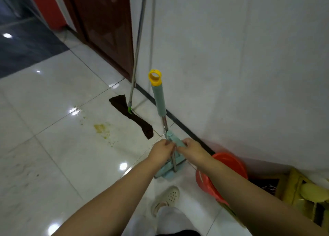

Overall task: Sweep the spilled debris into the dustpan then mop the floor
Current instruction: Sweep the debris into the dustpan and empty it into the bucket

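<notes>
Low centre of frame, our left hand (161, 151) and right hand (191, 149) curl around the squeeze mop (161, 109) shaft and wringer; sweeping looks done. Next: mop the yellow spill (101, 129), mid-left.

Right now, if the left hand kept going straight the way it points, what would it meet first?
The left hand points right, across the mop shaft it grips. Past that, the right hand on the teal wringer lever comes first, probably; depth is unclear.
</notes>
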Motion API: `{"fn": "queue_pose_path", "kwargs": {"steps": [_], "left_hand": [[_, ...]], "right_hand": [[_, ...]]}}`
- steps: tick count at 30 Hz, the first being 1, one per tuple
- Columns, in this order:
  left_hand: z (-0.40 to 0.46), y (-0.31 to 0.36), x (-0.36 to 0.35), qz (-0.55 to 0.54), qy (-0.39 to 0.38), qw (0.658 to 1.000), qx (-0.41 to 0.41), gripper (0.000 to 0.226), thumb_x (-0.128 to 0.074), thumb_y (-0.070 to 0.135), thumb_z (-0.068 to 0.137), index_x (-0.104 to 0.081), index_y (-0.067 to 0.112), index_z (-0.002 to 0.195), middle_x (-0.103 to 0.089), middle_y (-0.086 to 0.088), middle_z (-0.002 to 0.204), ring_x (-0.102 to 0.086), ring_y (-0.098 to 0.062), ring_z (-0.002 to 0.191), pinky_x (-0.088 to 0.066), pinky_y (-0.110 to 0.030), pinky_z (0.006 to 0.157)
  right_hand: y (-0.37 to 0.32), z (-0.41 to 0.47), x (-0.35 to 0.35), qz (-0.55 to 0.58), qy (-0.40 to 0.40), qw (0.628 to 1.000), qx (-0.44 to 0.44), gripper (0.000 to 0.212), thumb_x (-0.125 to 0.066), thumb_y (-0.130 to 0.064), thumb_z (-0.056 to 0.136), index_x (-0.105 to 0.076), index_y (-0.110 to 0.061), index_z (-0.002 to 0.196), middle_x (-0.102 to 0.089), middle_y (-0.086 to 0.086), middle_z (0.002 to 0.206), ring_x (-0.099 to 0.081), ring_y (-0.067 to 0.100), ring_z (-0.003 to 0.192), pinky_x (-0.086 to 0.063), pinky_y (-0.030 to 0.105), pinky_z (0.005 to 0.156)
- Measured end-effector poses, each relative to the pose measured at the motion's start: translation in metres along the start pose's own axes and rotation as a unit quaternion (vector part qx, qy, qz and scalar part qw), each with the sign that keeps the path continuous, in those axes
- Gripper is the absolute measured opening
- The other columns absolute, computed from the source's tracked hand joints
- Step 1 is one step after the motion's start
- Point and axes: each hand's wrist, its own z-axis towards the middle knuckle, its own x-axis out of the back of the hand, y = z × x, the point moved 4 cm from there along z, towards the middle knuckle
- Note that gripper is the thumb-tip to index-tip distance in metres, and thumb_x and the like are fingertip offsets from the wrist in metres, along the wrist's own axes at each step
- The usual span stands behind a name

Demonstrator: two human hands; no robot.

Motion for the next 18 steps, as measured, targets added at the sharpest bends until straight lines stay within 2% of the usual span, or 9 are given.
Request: {"fn": "queue_pose_path", "kwargs": {"steps": [2,4,7,9,11,14,16,18], "left_hand": [[-0.010,-0.013,0.015,-0.113,0.006,0.991,0.068,0.027,-0.053,0.038,0.089,-0.066,0.014,0.091,-0.071,-0.008,0.093,-0.067,-0.023,0.088,-0.055,-0.039,0.086],[-0.020,-0.027,0.031,-0.220,0.026,0.968,0.120,0.033,-0.060,0.040,0.087,-0.067,0.009,0.094,-0.072,-0.009,0.088,-0.068,-0.023,0.084,-0.056,-0.037,0.083],[-0.038,-0.049,0.057,-0.298,0.082,0.941,0.142,0.031,-0.066,0.035,0.085,-0.067,0.005,0.090,-0.070,-0.011,0.081,-0.066,-0.025,0.079,-0.056,-0.037,0.080],[-0.049,-0.062,0.072,-0.334,0.097,0.926,0.146,0.031,-0.065,0.036,0.086,-0.066,0.006,0.093,-0.070,-0.013,0.087,-0.066,-0.027,0.086,-0.055,-0.040,0.085],[-0.056,-0.074,0.087,-0.385,0.099,0.907,0.137,0.029,-0.059,0.035,0.090,-0.061,0.008,0.101,-0.070,-0.013,0.093,-0.067,-0.027,0.089,-0.055,-0.042,0.085],[-0.070,-0.088,0.113,-0.455,0.105,0.878,0.106,0.027,-0.048,0.031,0.097,-0.052,0.007,0.110,-0.069,-0.016,0.089,-0.068,-0.024,0.072,-0.057,-0.033,0.058],[-0.082,-0.099,0.130,-0.458,0.121,0.876,0.096,0.028,-0.044,0.035,0.098,-0.049,0.010,0.111,-0.066,-0.013,0.081,-0.059,-0.017,0.055,-0.051,-0.025,0.046],[-0.095,-0.112,0.147,-0.426,0.151,0.887,0.094,0.032,-0.039,0.041,0.098,-0.050,0.012,0.100,-0.060,-0.009,0.072,-0.050,-0.015,0.049,-0.045,-0.022,0.042]], "right_hand": [[-0.012,-0.013,-0.018,0.002,-0.030,1.000,0.001,0.024,-0.063,-0.027,0.085,-0.062,-0.011,0.102,-0.058,-0.005,0.078,-0.053,0.005,0.067,-0.036,0.016,0.052],[-0.024,-0.024,-0.036,-0.001,-0.054,0.999,0.006,0.020,-0.062,-0.024,0.085,-0.064,-0.008,0.097,-0.058,-0.002,0.075,-0.052,0.007,0.064,-0.038,0.017,0.053],[-0.044,-0.034,-0.058,-0.025,-0.084,0.996,0.024,0.016,-0.056,-0.016,0.085,-0.062,-0.006,0.074,-0.052,0.003,0.066,-0.046,0.009,0.055,-0.037,0.016,0.049],[-0.058,-0.035,-0.069,-0.052,-0.090,0.994,0.038,0.023,-0.054,-0.018,0.087,-0.060,-0.009,0.066,-0.055,0.005,0.065,-0.049,0.012,0.059,-0.041,0.022,0.058],[-0.075,-0.035,-0.077,-0.057,-0.080,0.995,0.036,0.023,-0.053,-0.020,0.089,-0.066,-0.011,0.073,-0.062,0.004,0.067,-0.054,0.014,0.063,-0.044,0.026,0.063],[-0.112,-0.039,-0.092,0.012,-0.091,0.996,0.008,0.017,-0.051,-0.022,0.093,-0.064,-0.013,0.097,-0.065,0.004,0.059,-0.056,0.012,0.052,-0.047,0.021,0.052],[-0.143,-0.048,-0.109,0.073,-0.139,0.988,-0.007,0.023,-0.048,-0.031,0.096,-0.061,-0.017,0.110,-0.066,0.003,0.052,-0.060,0.012,0.046,-0.051,0.020,0.047],[-0.175,-0.061,-0.132,0.136,-0.215,0.967,-0.028,0.036,-0.039,-0.043,0.098,-0.059,-0.018,0.116,-0.067,0.005,0.053,-0.063,0.014,0.046,-0.055,0.023,0.049]]}}
